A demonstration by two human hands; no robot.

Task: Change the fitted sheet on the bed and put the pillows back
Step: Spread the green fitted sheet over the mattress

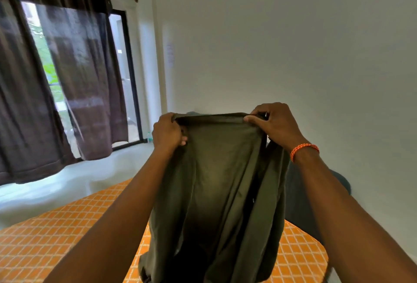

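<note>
An olive-green sheet [216, 183] hangs in folds in front of me, held up by its top edge. My left hand [168, 132] grips the left end of that edge with curled fingers. At the right end my right hand [274, 122] pinches the edge, an orange cord on its wrist. Below, the bed [56, 235] shows an orange surface with a white diamond grid. The sheet's lower part droops onto the bed and hides its middle. A dark blue-grey shape [300, 206], perhaps a pillow, lies behind the sheet by the wall.
A white wall [293, 45] runs close along the bed's right side. Dark brown curtains [74, 75] hang over a glass door at the left. Pale floor [67, 183] lies between the bed and the curtains.
</note>
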